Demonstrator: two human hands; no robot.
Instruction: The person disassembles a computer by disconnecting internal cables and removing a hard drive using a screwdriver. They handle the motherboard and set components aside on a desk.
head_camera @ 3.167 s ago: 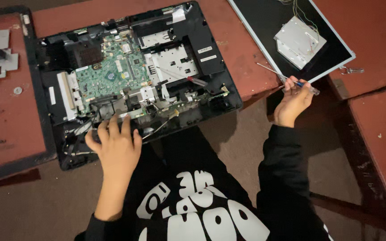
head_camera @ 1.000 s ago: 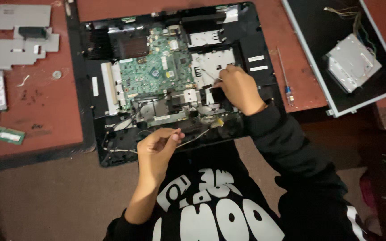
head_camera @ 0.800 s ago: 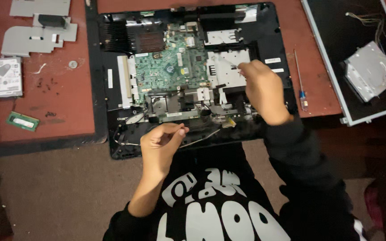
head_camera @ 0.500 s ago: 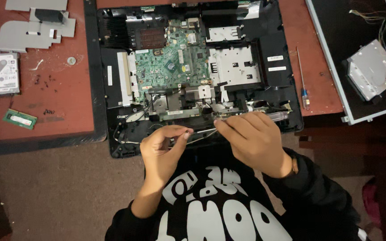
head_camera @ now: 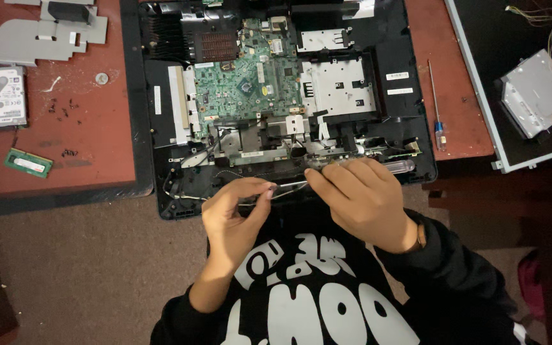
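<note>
Left hand [head_camera: 237, 214] curled, palm up, thumb and fingertips pinched on thin cable [head_camera: 285, 186] at chassis front edge. Right hand [head_camera: 362, 195] palm down, fingers bent, gripping same cable from other end, just beside left. Open chassis [head_camera: 416, 115] on red desk [head_camera: 84, 128] holds green board [head_camera: 247, 83] and metal bracket [head_camera: 337, 86]. Screwdriver [head_camera: 437, 105] lies right of chassis.

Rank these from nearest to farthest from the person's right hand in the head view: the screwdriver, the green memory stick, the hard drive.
From the right hand:
1. Screwdriver, on the red table just right of the opened computer, up and right of the hand.
2. Green memory stick, far left on the table.
3. Hard drive, far left too, above the memory stick.
</note>
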